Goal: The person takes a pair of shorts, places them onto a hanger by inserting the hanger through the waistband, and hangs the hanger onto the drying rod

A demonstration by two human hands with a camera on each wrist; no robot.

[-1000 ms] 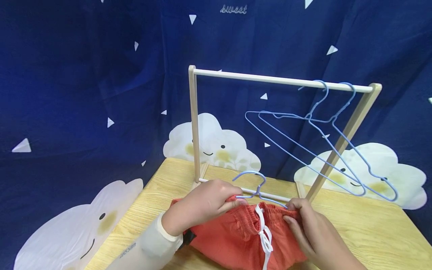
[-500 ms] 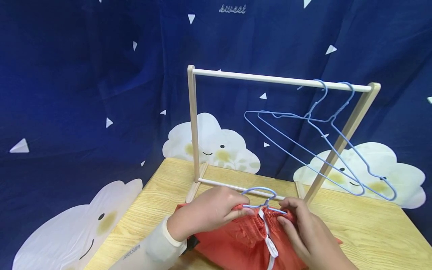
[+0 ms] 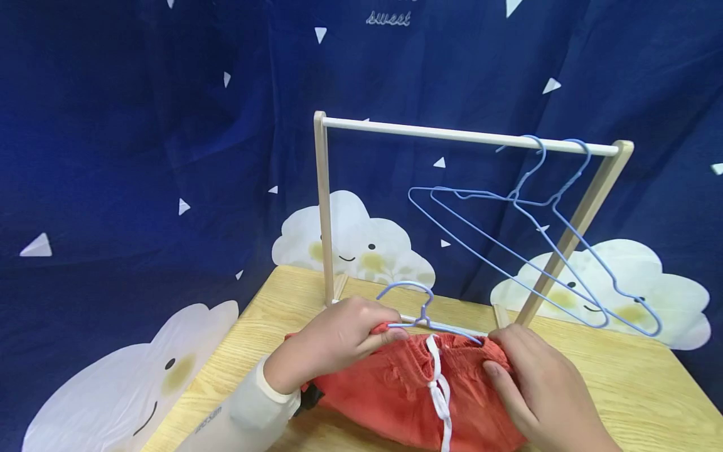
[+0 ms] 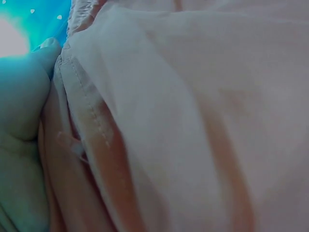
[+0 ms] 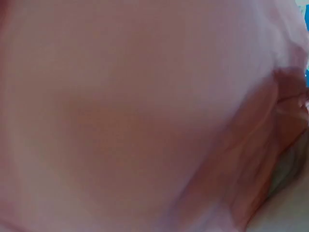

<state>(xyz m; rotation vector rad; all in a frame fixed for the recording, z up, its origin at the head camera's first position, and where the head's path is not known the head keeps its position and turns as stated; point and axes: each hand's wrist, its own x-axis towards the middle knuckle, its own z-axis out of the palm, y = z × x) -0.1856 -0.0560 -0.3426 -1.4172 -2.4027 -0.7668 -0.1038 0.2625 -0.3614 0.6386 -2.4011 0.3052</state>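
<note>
In the head view, red drawstring pants [image 3: 390, 395] are held over the table, their gathered waistband uppermost and a tied white drawstring [image 3: 440, 398] hanging at the front. A blue wire hanger [image 3: 423, 314] has its hook above the waistband, and its lower part is hidden inside the pants. My left hand [image 3: 341, 336] pinches the waistband and the hanger's left shoulder between thumb and fingers. At the right end of the waistband, my right hand [image 3: 545, 383] grips the cloth beside the hanger's right shoulder. Pale-looking cloth [image 4: 169, 111] fills most of the left wrist view; the right wrist view is blurred fabric [image 5: 120, 106].
Behind the pants stands a small wooden rack [image 3: 463, 133] on the wood-grain table [image 3: 632, 376]. Two blue hangers [image 3: 508, 251] hang from its rail towards the right. A dark blue cloth backdrop [image 3: 169, 125] with clouds and triangles surrounds the table.
The hanger dipped with the waistband, then rose again and shifted left. My right hand has moved outward to the right, and the waistband looks more spread.
</note>
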